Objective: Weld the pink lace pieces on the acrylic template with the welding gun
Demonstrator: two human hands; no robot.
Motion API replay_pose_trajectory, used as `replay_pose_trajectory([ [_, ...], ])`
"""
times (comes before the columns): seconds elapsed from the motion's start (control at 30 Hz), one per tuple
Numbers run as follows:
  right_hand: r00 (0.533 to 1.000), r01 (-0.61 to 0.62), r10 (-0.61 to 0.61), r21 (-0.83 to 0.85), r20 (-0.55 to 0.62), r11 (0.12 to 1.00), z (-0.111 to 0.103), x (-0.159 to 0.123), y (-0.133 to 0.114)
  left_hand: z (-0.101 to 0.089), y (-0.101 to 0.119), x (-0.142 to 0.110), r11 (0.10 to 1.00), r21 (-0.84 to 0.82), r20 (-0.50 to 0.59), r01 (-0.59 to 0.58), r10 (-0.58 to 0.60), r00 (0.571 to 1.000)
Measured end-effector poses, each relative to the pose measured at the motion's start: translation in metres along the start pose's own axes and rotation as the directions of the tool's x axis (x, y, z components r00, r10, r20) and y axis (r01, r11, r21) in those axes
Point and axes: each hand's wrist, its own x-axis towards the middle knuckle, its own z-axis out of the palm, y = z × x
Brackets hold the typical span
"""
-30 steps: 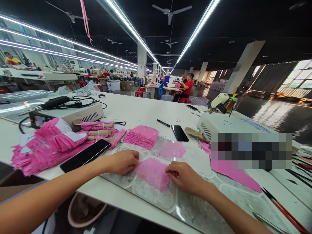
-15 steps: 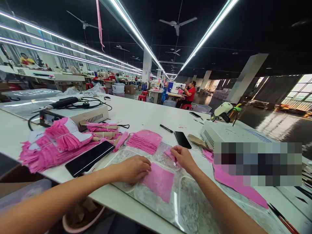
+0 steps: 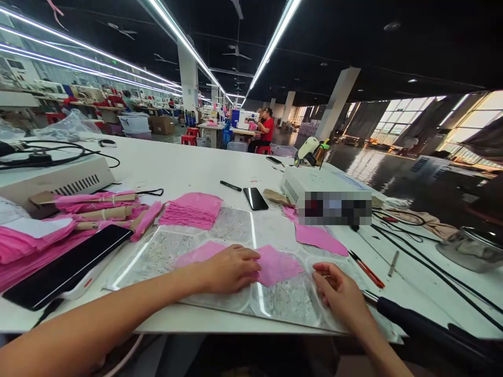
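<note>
Two thin pink fabric pieces lie side by side on a clear marbled mat, a left piece [image 3: 198, 253] and a right piece [image 3: 279, 264]. My left hand [image 3: 231, 268] rests palm down across them, fingers laid over the inner edge of the right piece. To the right, my right hand [image 3: 340, 290] hovers over the mat [image 3: 286, 301] with loosely curled fingers, thumb and forefinger slightly apart, and no cloth visible in it. Just beyond its wrist is a black-handled tool with a metal shaft [image 3: 408, 317]. A neat stack of pink fabric [image 3: 191, 210] sits behind the mat.
Bundled pink strips [image 3: 102, 209] and a large black phone [image 3: 70, 267] lie left. A smaller phone [image 3: 255, 199] and a pen [image 3: 230, 186] are behind. On the right are a white machine box [image 3: 326, 180], red tweezers [image 3: 367, 269], cables and a glass jar [image 3: 471, 248]. A person in red sits farther off.
My view has turned right. My right hand has let go of a small pink piece and moved right, towards the black-handled tool. Two pieces now lie by my left hand.
</note>
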Motion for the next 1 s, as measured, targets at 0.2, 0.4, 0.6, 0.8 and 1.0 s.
replay_pose_trajectory([
  [0.2, 0.878, 0.479, -0.434, -0.357, 0.202, 0.802, 0.012, 0.007, -0.015, 0.010, 0.010, 0.023, 1.000, -0.019, 0.065, -0.010, 0.011, 0.998],
  [0.4, 0.814, 0.563, -0.532, -0.545, 0.235, 0.621, 0.012, 0.008, 0.007, -0.001, 0.018, 0.017, 0.999, 0.038, 0.140, -0.029, 0.024, 0.990],
  [0.6, 0.768, 0.581, -0.616, -0.594, 0.174, 0.556, -0.012, -0.007, 0.020, -0.016, 0.028, -0.001, 0.996, -0.084, 0.099, 0.031, -0.023, 0.995],
  [0.8, 0.708, 0.633, -0.668, -0.625, 0.228, 0.458, -0.018, -0.012, 0.020, -0.002, 0.027, 0.015, 0.998, -0.053, 0.155, 0.028, -0.019, 0.988],
  [1.0, 0.647, 0.640, -0.739, -0.660, 0.186, 0.393, -0.033, -0.021, 0.029, -0.012, 0.015, 0.006, 0.995, -0.060, 0.123, 0.081, -0.073, 0.990],
])
